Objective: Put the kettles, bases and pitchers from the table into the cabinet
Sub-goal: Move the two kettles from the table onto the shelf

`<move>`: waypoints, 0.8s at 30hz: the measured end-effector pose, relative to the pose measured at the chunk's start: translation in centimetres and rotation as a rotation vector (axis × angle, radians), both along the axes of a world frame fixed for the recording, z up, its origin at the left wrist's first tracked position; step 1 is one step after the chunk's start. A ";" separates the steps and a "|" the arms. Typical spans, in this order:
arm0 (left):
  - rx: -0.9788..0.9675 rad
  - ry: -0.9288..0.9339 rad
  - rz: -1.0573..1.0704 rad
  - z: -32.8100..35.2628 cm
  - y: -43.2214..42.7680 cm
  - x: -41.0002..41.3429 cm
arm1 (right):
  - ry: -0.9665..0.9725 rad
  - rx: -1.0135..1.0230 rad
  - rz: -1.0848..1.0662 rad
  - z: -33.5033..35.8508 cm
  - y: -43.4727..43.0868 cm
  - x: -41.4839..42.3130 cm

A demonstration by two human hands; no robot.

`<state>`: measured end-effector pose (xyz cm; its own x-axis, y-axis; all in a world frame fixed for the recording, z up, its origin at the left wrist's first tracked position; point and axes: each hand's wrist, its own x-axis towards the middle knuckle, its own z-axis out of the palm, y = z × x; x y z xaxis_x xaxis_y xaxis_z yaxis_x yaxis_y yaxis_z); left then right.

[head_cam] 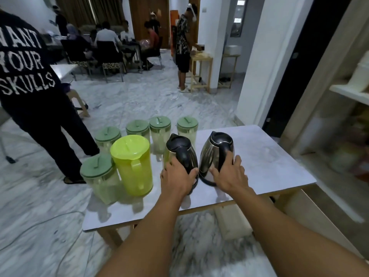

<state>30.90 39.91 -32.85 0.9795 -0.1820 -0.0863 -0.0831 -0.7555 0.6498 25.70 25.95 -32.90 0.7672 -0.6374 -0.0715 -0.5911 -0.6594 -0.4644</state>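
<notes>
Two steel kettles with black lids and handles stand side by side on the white table (275,168). My left hand (176,179) grips the lower handle of the left kettle (179,150), thumb on the handle's right side. My right hand (229,173) wraps the handle of the right kettle (211,154), thumb on the left and fingers on the right. A black base (208,182) shows under the right kettle. A lime-green pitcher (130,166) stands left of the kettles, among several clear pitchers with green lids, such as one (97,178) at the table's left edge.
The open cabinet (343,108) with pale shelves is at the right, blurred. A person in black clothes (40,100) stands close to the table's left side. A cable (50,220) lies on the marble floor. More people sit and stand at the far end.
</notes>
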 end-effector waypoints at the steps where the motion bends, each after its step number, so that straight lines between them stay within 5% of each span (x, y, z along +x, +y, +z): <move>1: -0.060 0.058 0.042 -0.4 -0.9 0.6 | -0.020 0.050 -0.032 -0.5 -0.8 0.7; 10: -0.450 0.420 0.407 -3.6 -5.4 4.9 | -0.233 0.623 -0.373 -3.9 -6.3 6.2; 24: -0.452 0.203 0.245 0.5 -3.1 2.6 | -0.431 0.540 -0.324 -0.6 -5.3 2.5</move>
<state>33.48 36.79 -32.31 0.9698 -0.0137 -0.2437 0.2205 -0.3790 0.8987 28.22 20.67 -33.47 0.5781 -0.7972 -0.1739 -0.4100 -0.0995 -0.9066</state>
